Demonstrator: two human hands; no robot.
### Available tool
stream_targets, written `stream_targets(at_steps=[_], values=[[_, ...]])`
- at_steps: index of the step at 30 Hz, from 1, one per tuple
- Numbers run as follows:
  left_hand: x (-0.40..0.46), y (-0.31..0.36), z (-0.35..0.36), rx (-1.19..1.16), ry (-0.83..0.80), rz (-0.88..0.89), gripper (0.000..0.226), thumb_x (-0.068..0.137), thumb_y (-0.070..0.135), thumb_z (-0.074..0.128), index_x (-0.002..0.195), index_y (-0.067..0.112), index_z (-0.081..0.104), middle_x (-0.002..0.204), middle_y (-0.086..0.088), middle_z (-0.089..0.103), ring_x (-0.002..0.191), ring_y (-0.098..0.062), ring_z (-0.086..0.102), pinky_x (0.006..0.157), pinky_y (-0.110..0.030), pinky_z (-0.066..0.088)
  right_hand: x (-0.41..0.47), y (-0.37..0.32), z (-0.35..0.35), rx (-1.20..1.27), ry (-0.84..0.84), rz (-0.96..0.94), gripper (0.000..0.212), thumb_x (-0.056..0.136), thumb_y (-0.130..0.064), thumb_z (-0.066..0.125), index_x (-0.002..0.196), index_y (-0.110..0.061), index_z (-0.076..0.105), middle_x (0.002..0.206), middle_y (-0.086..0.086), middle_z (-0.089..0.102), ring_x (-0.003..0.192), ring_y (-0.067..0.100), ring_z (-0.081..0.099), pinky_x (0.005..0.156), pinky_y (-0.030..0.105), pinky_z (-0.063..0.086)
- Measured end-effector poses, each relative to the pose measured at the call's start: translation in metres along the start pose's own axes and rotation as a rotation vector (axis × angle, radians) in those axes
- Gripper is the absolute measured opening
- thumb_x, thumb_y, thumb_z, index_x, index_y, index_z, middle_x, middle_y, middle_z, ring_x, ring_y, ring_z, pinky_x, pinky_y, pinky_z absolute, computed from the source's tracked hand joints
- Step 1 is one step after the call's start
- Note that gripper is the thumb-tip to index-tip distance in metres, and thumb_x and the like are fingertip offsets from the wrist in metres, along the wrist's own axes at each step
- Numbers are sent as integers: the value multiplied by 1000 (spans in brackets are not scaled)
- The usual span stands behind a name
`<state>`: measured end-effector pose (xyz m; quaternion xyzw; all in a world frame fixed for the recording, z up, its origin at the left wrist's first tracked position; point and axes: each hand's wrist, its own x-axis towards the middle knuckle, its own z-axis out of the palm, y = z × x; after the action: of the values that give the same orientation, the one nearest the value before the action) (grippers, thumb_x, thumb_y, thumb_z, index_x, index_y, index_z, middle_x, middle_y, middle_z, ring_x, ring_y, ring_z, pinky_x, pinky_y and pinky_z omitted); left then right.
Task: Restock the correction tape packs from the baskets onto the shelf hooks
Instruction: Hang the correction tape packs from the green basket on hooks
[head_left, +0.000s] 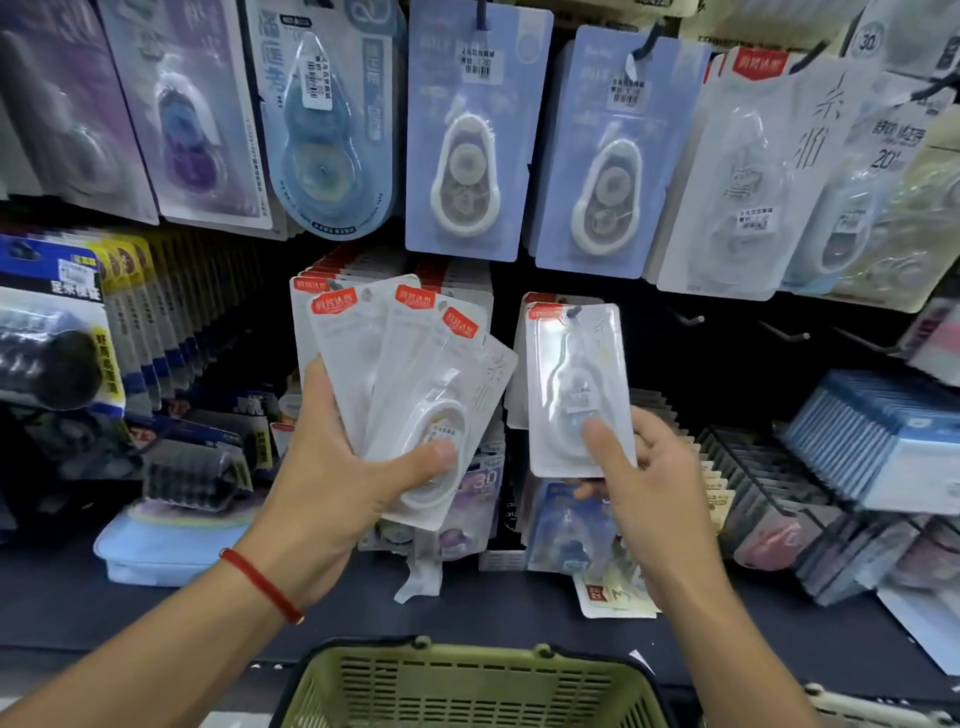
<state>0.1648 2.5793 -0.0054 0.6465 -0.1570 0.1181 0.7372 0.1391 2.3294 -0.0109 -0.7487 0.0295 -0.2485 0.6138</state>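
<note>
My left hand (337, 483) grips a fanned bunch of white correction tape packs (410, 374) with red corner labels, thumb pressed on the front one. My right hand (649, 478) pinches the bottom of a single white pack (576, 384), whose hang hole sits at a hook (574, 312) with a few like packs behind it. More of the same packs hang on the hook behind my left-hand bunch (358, 270). A green basket (467, 686) stands below, at the bottom centre.
Blue and purple correction tape packs hang in the upper row (467, 140). Bare hooks (691, 318) stick out to the right of the pack I hold. Boxed stationery fills racks at the right (883, 431) and left (52, 353). A loose pack (613, 597) lies on the shelf.
</note>
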Motion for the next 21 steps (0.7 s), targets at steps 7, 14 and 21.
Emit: stream_targets(at_steps=[7,14,21], values=[[-10,-4,18,-154,-82,-106,96,61,10,94,141,36,47,133,10,71,123,-15,69,95,-33,60,-28,9,20,-203,-237,34,23,100,-47,66,117,-34,71,111,-21,75,103,-6,67,89,20,53],[-12,-6,27,-245,-121,-159,92,65,17,95,141,34,47,133,4,72,122,-21,70,89,-39,63,-41,7,34,29,-276,21,18,94,-39,77,108,-28,75,103,-12,80,96,7,75,81,26,60],[-4,-6,15,-142,-14,-91,78,78,11,83,142,38,47,134,6,71,127,-21,67,108,-57,51,-21,-1,23,245,-19,3,24,103,-26,67,127,-23,64,113,-7,80,104,9,76,81,19,59]])
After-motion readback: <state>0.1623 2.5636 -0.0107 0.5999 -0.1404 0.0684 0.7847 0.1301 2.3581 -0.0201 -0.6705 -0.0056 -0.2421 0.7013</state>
